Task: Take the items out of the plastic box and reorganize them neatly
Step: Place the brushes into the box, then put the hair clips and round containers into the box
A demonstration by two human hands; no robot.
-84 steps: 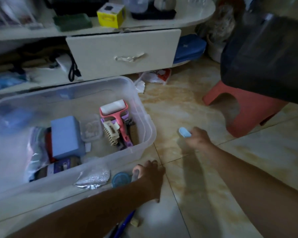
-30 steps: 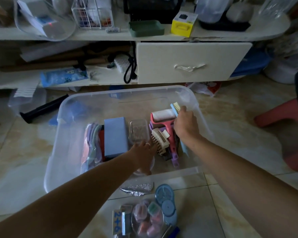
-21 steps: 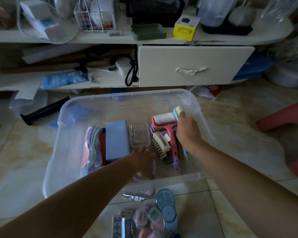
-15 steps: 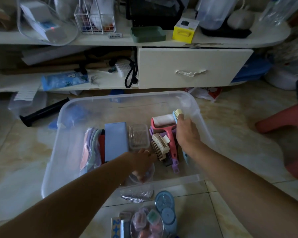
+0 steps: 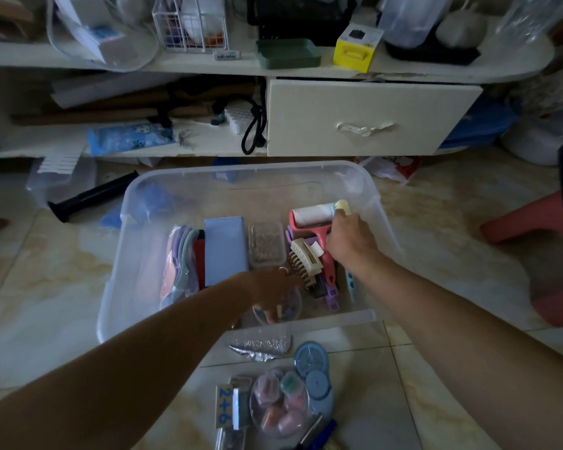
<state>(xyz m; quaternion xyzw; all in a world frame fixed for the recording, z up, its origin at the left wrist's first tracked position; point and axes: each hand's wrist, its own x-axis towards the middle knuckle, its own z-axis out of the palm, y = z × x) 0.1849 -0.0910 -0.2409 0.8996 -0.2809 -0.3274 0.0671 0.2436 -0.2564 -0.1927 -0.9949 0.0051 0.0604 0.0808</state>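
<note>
Floor (image 5: 436,228) bears plastic box (image 5: 134,254), perhaps foil (image 5: 260,345).

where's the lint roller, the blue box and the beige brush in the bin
lint roller (image 5: 312,215), head view, on its white roll
blue box (image 5: 225,248), head view, middle of its top face
beige brush (image 5: 306,258), head view, on its back, above the bristles

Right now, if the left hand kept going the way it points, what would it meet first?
Probably the cream hair claw clip: the left hand, deep in the plastic box, points toward it, though depth is unclear.
</note>
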